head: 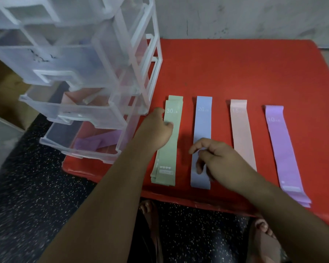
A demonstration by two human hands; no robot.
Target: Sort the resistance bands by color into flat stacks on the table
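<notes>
Parallel on the red worktop, colours kept apart: green stack, blue band, pink band, purple stack. Left hand, thumb on green edge, probably squaring; right hand curled over blue; grips indiscernible.

Drawer unit cropped at top and left. Right hand covers the blue band mid-length; its forearm hides the near end of the pink band. Lower label on the green stack illegible.

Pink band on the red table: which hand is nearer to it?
Right. The right hand is over the blue band, beside the pink band; the left hand holds the green stack, farther left.
</notes>
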